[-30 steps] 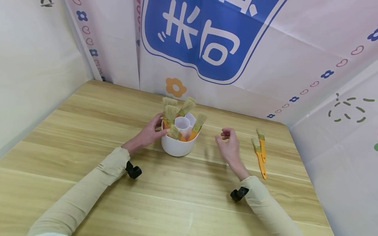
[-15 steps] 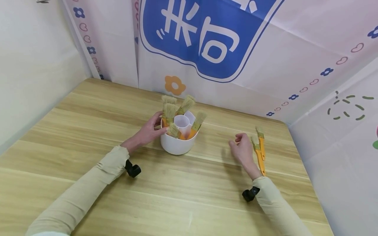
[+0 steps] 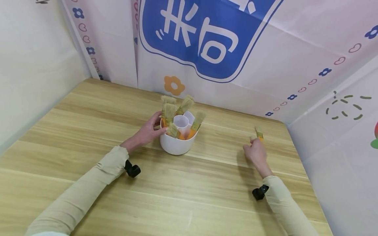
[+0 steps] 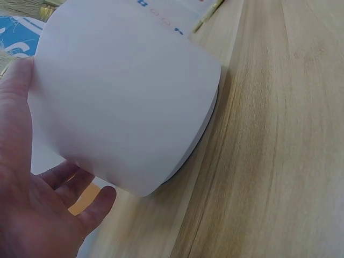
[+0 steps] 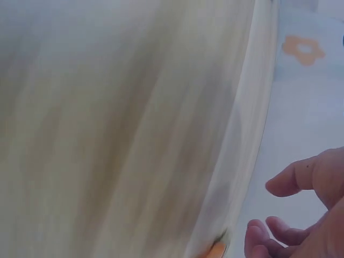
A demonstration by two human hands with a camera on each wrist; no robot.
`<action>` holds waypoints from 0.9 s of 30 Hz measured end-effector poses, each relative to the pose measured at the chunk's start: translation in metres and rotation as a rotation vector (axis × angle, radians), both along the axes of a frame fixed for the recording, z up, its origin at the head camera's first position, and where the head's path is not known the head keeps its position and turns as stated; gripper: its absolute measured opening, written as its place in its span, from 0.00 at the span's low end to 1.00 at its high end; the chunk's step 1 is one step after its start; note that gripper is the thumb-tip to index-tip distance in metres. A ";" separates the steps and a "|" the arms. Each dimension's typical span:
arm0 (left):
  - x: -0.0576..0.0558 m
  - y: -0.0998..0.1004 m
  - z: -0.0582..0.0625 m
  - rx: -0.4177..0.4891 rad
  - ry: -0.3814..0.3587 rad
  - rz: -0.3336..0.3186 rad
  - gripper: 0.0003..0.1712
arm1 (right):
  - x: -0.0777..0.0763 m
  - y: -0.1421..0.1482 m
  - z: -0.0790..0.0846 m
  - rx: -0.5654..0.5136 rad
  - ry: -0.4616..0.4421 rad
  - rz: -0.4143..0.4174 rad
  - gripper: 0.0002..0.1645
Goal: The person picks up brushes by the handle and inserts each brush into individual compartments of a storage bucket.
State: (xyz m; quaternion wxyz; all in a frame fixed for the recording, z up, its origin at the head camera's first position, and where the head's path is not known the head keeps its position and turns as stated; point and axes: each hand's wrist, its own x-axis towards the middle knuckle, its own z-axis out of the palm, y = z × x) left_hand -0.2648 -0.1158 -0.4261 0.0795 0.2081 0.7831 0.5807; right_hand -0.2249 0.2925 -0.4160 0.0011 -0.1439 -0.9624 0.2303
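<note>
A white round brush holder [image 3: 176, 146] with inner compartments stands on the table, several orange-handled paint brushes [image 3: 169, 113] in it with bristles up. My left hand [image 3: 149, 131] grips its left side. In the left wrist view, the thumb lies at the rim of the white wall [image 4: 123, 97] and the fingers curve under the other side. My right hand [image 3: 256, 152] hovers over two paint brushes [image 3: 259, 133] on the right of the table and hides most of them. In the right wrist view, its thumb and loosely bent fingers [image 5: 285, 180] are apart with nothing between them.
The wood-grain table [image 3: 165, 196] meets a printed white backdrop [image 3: 224, 95] close behind the holder. A white side panel [image 3: 333, 141] rises along the right edge, another [image 3: 35, 65] along the left.
My right hand has moved right, from beside the brush holder to over the two loose paint brushes. The left hand has stayed on the holder.
</note>
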 end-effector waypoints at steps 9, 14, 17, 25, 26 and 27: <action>0.000 -0.001 -0.002 -0.002 0.004 0.002 0.39 | 0.000 0.020 0.001 0.107 -0.072 -0.044 0.14; -0.001 -0.001 -0.002 -0.001 0.007 0.003 0.39 | 0.001 0.024 0.000 0.108 -0.104 -0.063 0.13; -0.001 -0.001 -0.002 -0.001 0.012 0.004 0.39 | 0.000 0.025 -0.001 0.116 -0.102 -0.062 0.08; -0.001 0.000 -0.002 0.005 0.004 0.003 0.39 | 0.000 0.030 -0.001 0.156 -0.131 -0.066 0.09; -0.001 0.000 -0.002 0.005 0.004 0.002 0.39 | 0.000 0.030 -0.001 0.162 -0.141 -0.065 0.10; -0.001 0.000 -0.002 0.002 0.003 0.001 0.39 | 0.000 0.031 0.000 0.164 -0.152 -0.065 0.10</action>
